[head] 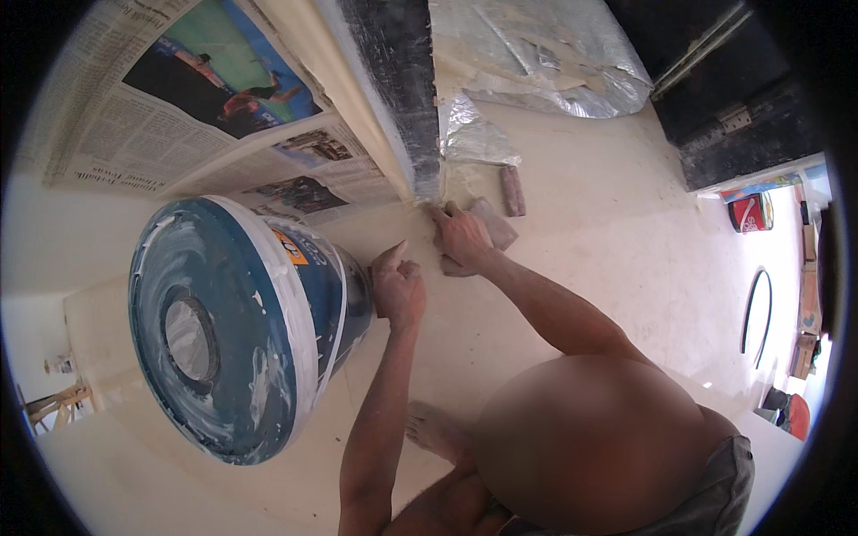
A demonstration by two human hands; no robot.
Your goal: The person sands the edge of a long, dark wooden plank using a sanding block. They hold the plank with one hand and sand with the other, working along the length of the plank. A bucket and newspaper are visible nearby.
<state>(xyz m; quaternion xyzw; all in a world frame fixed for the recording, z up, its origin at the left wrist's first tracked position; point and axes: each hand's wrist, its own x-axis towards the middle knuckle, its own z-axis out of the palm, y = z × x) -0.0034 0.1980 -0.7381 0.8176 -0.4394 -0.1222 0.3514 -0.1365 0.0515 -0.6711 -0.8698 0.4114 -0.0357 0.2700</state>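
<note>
My left hand (pixel 399 285) is curled beside the blue paint bucket (pixel 218 328), its thumb pointing up. The edge of a flat brown piece (pixel 382 308), perhaps folded sandpaper, shows under its fingers. My right hand (pixel 462 234) has its fingertips at the foot of the black-faced door frame edge (pixel 409 100), where it meets the floor. A greyish-pink pad (pixel 495 224) lies beside that hand, and part of a similar piece (pixel 458 268) shows below the palm. Whether the right hand grips this piece is hidden. A rolled or folded mauve piece (pixel 513 191) lies farther right.
Newspaper (pixel 221 100) covers the surface at upper left. Silvery foil sheeting (pixel 549 60) lies at the top. A black panel with a hinge (pixel 744 100) stands at upper right, near a red can (pixel 751 213). A dusty foot (pixel 436 429) rests on the pale floor (pixel 590 221).
</note>
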